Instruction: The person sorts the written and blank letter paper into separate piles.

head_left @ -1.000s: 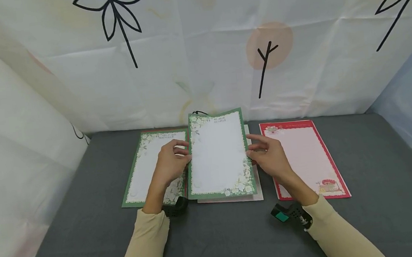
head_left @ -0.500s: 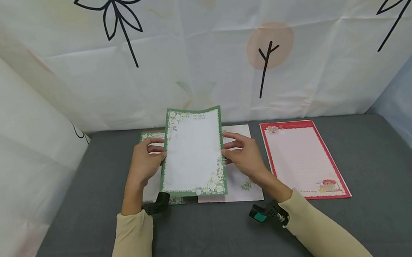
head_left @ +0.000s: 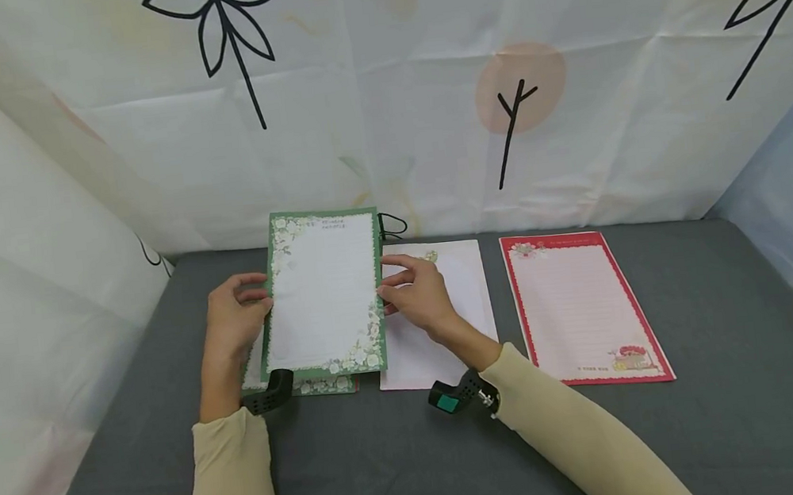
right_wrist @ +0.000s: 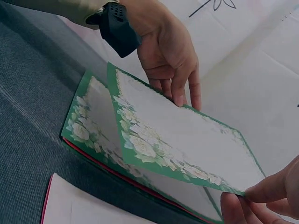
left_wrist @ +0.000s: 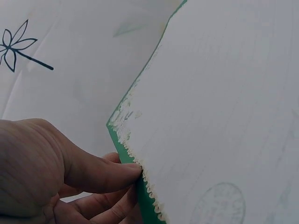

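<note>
A sheet of paper [head_left: 322, 294] with a green border and white printed flowers is raised over the left stack. My left hand [head_left: 234, 315] pinches its left edge, thumb on the printed face, as the left wrist view shows close up. On the opposite edge my right hand [head_left: 418, 293] pinches it between thumb and fingers. Below it lies a stack of paper [right_wrist: 86, 116] with the same green flowered border on top and a red edge showing underneath. In the right wrist view the held sheet slants above this stack, a gap between them.
A pale stack of paper [head_left: 442, 347] with a small green print lies in the middle. To the right is a red-bordered stack of paper [head_left: 585, 309]. Dark grey cloth [head_left: 403, 462] covers the table, and a white printed curtain [head_left: 383, 105] hangs behind it.
Both hands have carried the green-bordered sheet leftward, from above the middle stack to above the left one. More of the pale middle stack now shows.
</note>
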A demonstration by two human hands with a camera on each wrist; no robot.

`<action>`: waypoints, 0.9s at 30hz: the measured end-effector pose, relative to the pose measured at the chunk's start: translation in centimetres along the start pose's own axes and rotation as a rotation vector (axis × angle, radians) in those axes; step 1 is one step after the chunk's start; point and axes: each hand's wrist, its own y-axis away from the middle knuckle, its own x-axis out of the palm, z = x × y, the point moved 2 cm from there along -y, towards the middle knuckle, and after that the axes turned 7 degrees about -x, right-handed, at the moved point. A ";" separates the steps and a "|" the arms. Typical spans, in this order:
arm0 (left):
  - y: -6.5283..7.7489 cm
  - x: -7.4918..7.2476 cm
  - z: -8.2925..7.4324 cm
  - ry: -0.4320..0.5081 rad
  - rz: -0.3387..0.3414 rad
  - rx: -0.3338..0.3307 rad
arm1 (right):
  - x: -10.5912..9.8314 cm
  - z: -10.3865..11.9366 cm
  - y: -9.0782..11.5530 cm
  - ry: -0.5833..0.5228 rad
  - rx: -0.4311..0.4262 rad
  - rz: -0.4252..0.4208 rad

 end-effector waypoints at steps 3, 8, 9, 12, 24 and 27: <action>-0.2 -0.5 0.6 -0.016 -0.030 -0.027 | 0.9 -0.1 -0.4 0.022 0.004 0.024; -0.4 -0.8 1.4 -0.047 -0.060 -0.061 | 2.2 -0.4 -0.7 0.072 -0.004 0.085; -0.4 -0.9 1.4 -0.051 -0.064 -0.068 | 2.4 -0.5 -0.8 0.080 -0.004 0.097; -0.5 -0.9 1.7 -0.066 -0.079 -0.090 | 2.8 -0.5 -0.8 0.095 0.002 0.128; -1.2 -0.6 2.7 -0.134 -0.110 -0.112 | 3.4 -0.5 -0.6 0.166 0.140 0.262; -1.2 -0.5 2.8 -0.153 -0.112 -0.112 | 3.4 -0.6 -0.6 0.188 0.153 0.271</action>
